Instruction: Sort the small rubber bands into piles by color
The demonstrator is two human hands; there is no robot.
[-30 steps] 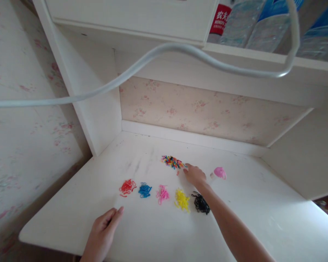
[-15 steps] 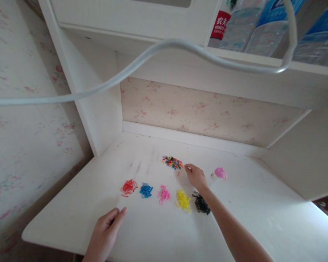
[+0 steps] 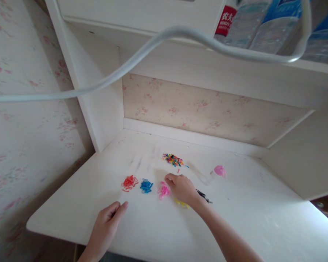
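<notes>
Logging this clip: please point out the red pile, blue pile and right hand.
Red pile (image 3: 129, 182), head view, middle of the heap.
Blue pile (image 3: 146, 186), head view, middle of the heap.
Right hand (image 3: 182, 187), head view, back of the hand.

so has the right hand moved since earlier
Yes: against the desk, the right hand has moved left and nearer the camera, from the mixed pile toward the pink pile.

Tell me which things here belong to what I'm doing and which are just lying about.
Likely in use: mixed-colour pile, red pile, blue pile, pink pile, yellow pile, black pile.

Likely just lying about: plastic bottles, white cable, pink item (use unclear).
</notes>
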